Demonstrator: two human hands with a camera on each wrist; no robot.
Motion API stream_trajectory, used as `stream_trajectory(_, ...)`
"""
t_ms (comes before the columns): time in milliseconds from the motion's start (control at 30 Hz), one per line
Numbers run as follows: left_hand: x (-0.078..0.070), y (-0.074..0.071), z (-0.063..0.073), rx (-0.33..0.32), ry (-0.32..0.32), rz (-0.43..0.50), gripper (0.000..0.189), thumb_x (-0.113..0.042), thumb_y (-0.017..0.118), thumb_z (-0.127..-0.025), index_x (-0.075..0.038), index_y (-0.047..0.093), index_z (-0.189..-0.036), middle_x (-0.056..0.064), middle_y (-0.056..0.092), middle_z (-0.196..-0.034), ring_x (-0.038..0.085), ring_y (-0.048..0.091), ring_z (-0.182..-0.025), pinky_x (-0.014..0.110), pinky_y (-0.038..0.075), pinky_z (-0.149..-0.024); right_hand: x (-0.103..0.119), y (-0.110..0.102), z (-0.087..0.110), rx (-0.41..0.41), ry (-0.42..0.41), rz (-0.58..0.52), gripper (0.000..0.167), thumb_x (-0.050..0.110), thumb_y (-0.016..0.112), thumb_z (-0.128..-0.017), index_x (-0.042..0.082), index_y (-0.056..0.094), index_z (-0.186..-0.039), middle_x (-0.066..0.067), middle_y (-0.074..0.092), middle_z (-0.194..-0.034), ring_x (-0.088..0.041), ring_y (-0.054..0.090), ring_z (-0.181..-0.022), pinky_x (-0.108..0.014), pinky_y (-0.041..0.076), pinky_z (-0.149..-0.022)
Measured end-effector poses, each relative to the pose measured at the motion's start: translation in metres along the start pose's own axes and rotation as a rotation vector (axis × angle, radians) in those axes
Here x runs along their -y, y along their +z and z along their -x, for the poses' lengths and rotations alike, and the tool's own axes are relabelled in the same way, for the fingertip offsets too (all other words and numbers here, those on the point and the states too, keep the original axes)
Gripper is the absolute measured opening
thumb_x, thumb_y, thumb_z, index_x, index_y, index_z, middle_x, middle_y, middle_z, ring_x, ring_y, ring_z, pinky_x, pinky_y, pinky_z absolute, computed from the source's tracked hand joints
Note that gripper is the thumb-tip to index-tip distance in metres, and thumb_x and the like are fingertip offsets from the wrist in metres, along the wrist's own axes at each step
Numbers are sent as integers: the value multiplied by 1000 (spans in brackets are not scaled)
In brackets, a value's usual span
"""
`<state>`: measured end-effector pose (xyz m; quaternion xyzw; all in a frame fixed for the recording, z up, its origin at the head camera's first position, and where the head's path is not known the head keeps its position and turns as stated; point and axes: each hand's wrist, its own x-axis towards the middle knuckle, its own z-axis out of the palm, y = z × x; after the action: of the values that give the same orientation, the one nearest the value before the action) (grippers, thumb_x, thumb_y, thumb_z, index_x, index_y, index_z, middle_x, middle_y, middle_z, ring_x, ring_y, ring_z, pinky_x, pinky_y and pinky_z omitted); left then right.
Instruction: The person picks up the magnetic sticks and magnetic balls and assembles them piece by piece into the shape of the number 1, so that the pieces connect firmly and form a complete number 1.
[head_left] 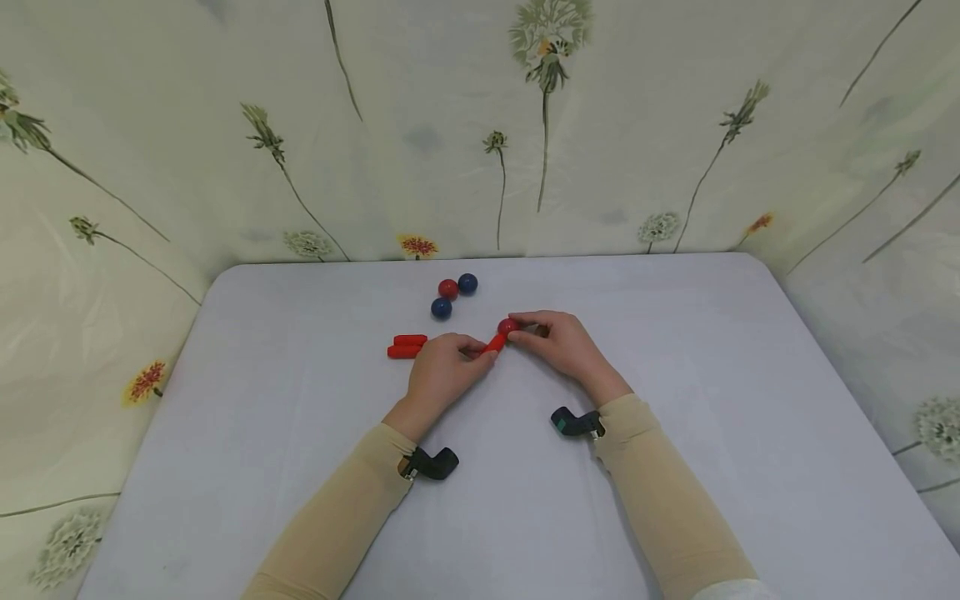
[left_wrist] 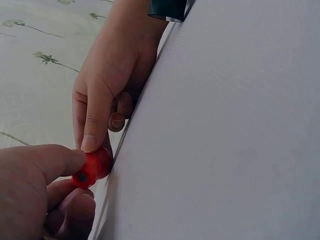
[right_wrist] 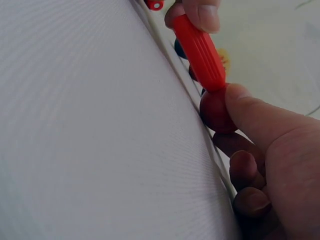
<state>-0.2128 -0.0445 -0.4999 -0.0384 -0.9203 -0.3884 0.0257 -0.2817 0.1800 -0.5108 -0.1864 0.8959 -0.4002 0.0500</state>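
My left hand (head_left: 445, 367) pinches a red ribbed rod (right_wrist: 202, 55) between thumb and fingers near one end. The rod's other end touches a red ball (right_wrist: 217, 112), which my right hand (head_left: 564, 346) holds between thumb and fingers. In the left wrist view the rod's near end (left_wrist: 83, 177) shows a dark spot in its middle, and the ball sits right behind it. Two more red rods (head_left: 405, 352) lie side by side just left of my left hand, partly covered by it.
Beyond my hands, a loose red ball (head_left: 447, 289) lies between two blue balls (head_left: 467, 284) on the white table (head_left: 300, 467). A flower-patterned curtain (head_left: 420, 167) hangs behind the table's far edge. Each wrist carries a small dark camera (head_left: 435, 463).
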Motion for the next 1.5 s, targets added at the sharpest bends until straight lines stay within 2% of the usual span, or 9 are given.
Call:
stream_trajectory(467,-1,0,1,-14,4,-6,29,-43,74,-86,-18,77,-102,-8,67,-83,9,58,-73,27,49,-65,-4,0,0,-5,-20,-21,44,55,69,-87,32,68,-125,13,66,-110,-14,59,-79,-35,49,-70)
stream_trajectory(1000,-2,-3,1,21,-4,-20,35,-48,73,-86,-20,76,-105,-10,67,-84,9,57,-73,27,48,-64,-4,0,-1,-1,-13,-28,41,55,68,-88,32,69,-122,13,67,-105,-14,60,-75,-36,49,-68)
stream_trajectory(1267,-1,-5,1,11,10,-39,40,-51,72,-85,-20,75,-111,-8,68,-92,10,59,-83,29,49,-70,-8,1,-3,-11,-36,-13,40,56,68,-87,33,69,-121,13,67,-100,-14,59,-74,-36,48,-67)
stream_trajectory(1500,-1,-15,1,-3,9,-28,44,-52,73,-84,-22,72,-117,-9,69,-98,11,61,-89,31,51,-75,-8,1,-4,-11,-35,-5,41,56,68,-88,32,69,-121,12,67,-98,-15,58,-73,-35,47,-66)
